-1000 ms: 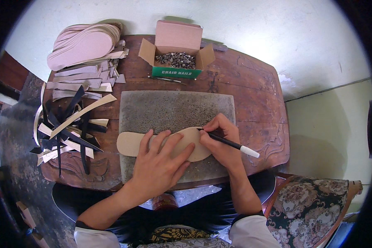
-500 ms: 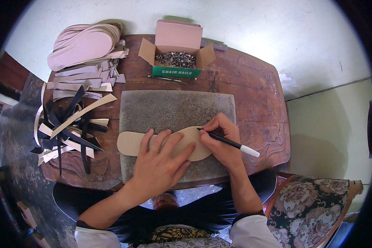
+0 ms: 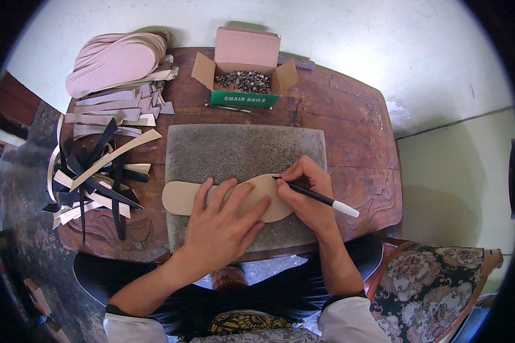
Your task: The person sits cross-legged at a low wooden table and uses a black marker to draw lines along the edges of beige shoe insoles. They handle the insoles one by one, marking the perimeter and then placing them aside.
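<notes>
A beige shoe insole (image 3: 181,198) lies across the lower part of a grey stone slab (image 3: 240,150), its wide end to the right. Flat on its middle rests my left hand (image 3: 220,220), fingers spread and pressing down on the sole. My right hand (image 3: 308,194) pinches a black marker (image 3: 317,195) with a white end, which points away to the lower right. The marker's tip touches the insole close to its upper edge, near the wide end. My right hand covers part of the insole's right end.
Behind the slab stands an open green carton of nails (image 3: 243,98), with a thin rod (image 3: 230,108) before it. At the left are a stack of pinkish insoles (image 3: 115,66), grey strips (image 3: 106,108) and a tangle of black and cream strips (image 3: 100,166). A floral-covered chair (image 3: 426,286) stands lower right.
</notes>
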Demonstrator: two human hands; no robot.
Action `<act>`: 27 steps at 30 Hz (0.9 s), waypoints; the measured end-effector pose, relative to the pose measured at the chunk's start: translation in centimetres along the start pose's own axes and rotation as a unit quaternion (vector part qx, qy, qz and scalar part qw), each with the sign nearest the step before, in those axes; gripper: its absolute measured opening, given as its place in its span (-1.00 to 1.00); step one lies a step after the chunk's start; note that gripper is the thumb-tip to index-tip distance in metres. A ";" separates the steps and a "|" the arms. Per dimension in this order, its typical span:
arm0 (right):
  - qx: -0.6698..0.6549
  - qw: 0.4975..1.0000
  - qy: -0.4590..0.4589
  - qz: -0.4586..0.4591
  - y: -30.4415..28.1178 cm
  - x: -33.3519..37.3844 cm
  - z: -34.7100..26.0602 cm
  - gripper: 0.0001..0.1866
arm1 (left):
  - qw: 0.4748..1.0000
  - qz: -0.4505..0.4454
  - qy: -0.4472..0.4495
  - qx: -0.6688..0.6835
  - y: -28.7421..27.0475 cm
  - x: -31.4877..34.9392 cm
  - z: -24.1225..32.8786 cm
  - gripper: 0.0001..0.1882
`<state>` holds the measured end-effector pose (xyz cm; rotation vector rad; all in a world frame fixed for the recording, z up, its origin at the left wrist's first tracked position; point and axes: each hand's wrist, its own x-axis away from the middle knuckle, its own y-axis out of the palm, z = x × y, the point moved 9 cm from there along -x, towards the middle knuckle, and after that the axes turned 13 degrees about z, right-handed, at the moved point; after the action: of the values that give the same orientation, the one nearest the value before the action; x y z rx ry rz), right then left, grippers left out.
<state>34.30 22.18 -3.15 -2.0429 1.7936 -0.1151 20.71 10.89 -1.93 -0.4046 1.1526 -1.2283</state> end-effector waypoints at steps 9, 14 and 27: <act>-0.038 0.998 0.035 0.023 -0.2 0.2 0.7 -0.83 | 1.000 0.004 0.002 -0.006 -0.1 -0.1 0.1 -0.54; -0.030 0.999 0.015 0.032 -0.6 0.2 1.2 -0.83 | 1.000 0.001 0.000 0.000 0.0 0.1 0.0 -0.53; -0.019 0.999 0.015 0.027 -0.5 0.0 0.9 -0.83 | 1.000 -0.005 -0.006 0.007 0.0 0.0 -0.1 -0.52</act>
<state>35.03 22.42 -3.84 -2.0266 1.8825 -0.0970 20.62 10.90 -1.98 -0.4065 1.1318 -1.2411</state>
